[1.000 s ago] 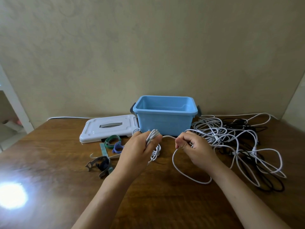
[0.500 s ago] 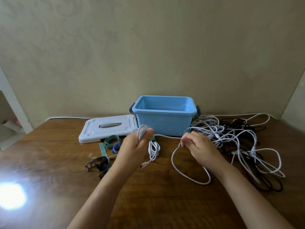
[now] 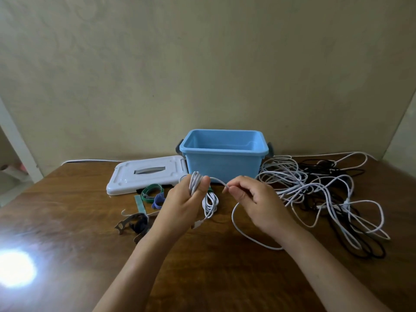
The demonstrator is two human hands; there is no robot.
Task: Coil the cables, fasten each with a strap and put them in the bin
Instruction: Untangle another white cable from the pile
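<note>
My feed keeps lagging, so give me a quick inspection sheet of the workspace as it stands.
Surface: wooden table, bright glare at left.
Job's things: open blue bin, nothing visible inside; straps lying loose.
Clutter: white lid beside the bin.
Hands: left hand grips a white coil; right hand pinches its free strand.
Cables: tangled pile of white and black, right of the bin.
Surroundings: plain wall.

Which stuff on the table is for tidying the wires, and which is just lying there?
For the job:
- white cable, gripped by the left hand, fed by the right hand
- tangled cables
- straps
- blue bin

Just lying there:
- white lid, off the bin
- wooden table
</note>
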